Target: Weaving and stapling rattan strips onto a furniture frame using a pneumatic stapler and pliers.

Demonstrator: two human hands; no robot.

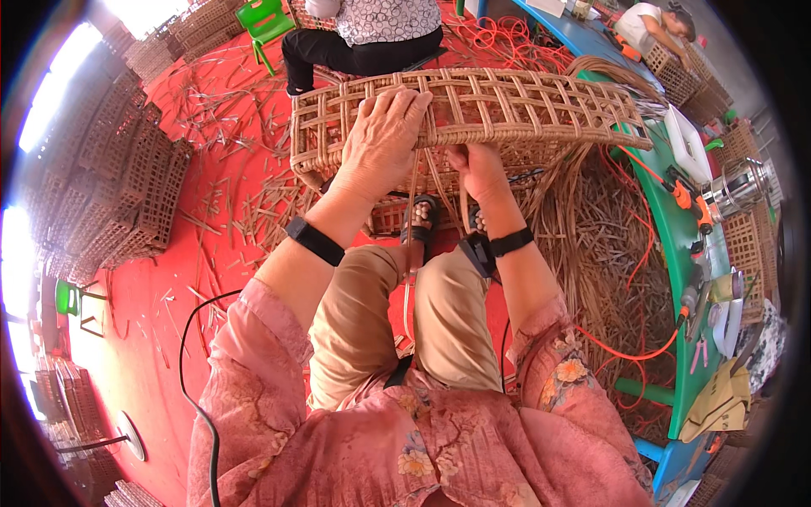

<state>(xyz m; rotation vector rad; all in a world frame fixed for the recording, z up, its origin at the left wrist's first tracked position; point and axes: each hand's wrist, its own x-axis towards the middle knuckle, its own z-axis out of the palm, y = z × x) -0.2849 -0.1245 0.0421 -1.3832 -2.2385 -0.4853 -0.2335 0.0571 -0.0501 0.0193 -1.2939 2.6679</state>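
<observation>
A brown woven basket (pixel 541 106) with an open lattice is tilted up in front of my knees. My left hand (pixel 384 139) lies over its near upper side, with the fingers bent round the lattice and rim. Just below the rim, my right hand (pixel 485 173) is closed in a fist round a thin cane strip (pixel 463 203); the fingertips are partly hidden under the basket. Another pale strip (pixel 409 304) hangs from beneath the rim and runs down between my knees. Both wrists wear black bands.
Tall stacks of woven baskets (pixel 110 177) stand on the left. Loose cane strips (pixel 583 245) are heaped at right beside a green table (pixel 672 245) bearing power tools (pixel 688 198). Orange hoses cross the red floor (pixel 169 338). One person (pixel 372 34) sits ahead; another (pixel 655 34) works far right.
</observation>
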